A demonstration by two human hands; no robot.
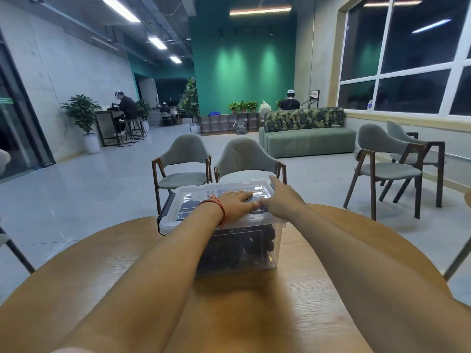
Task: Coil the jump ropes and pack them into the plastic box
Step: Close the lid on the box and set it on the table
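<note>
A clear plastic box stands on the round wooden table with its translucent lid on top. Dark coiled jump ropes show through its front wall. My left hand, with a red string at the wrist, lies flat on the lid with fingers straight. My right hand also presses on the lid's right part, fingers stretched toward the far right corner. A black latch hangs at the lid's left end.
Two grey chairs stand just beyond the table, two more at the right. A green sofa sits further back. People sit at the far wall. Another chair's frame shows at the left edge.
</note>
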